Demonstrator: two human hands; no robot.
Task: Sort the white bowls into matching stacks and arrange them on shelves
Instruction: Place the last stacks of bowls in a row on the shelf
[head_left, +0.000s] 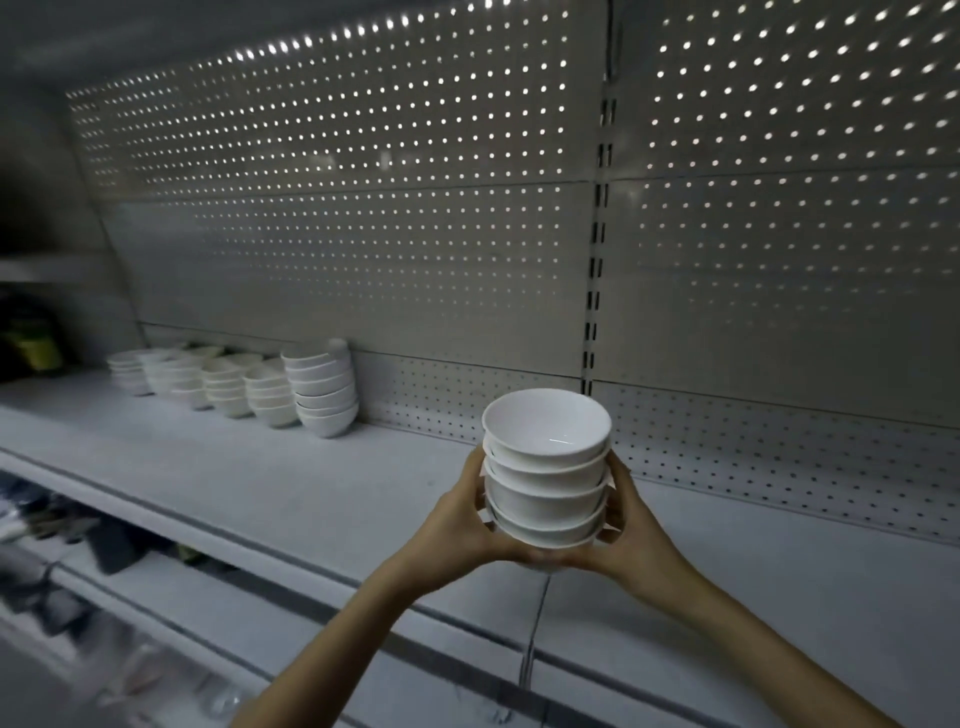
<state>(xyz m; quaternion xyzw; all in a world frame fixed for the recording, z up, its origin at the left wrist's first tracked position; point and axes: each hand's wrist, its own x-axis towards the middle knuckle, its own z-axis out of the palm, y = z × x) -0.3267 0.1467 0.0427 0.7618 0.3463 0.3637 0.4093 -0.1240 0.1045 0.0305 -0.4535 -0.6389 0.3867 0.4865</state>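
A stack of white bowls (546, 478) sits between the left hand (467, 519) and right hand (631, 525), fingers curled around its sides, raised above the shelf (311, 493). More stacks of bowls (244, 387) stand at the back left.

Retail shelving marks this out as a shop aisle: pale metal bays backed by a perforated back panel (363, 234), light glinting through its holes, with a slotted upright (597, 291) dividing one bay from the next. Matching stacks of white bowls (291, 387) stand in a row on the long shelf (249, 467). A lower shelf (156, 618) carries more wares, too blurred to name. A person's left hand (467, 519) and right hand (631, 525) grip one more bowl stack (545, 483).
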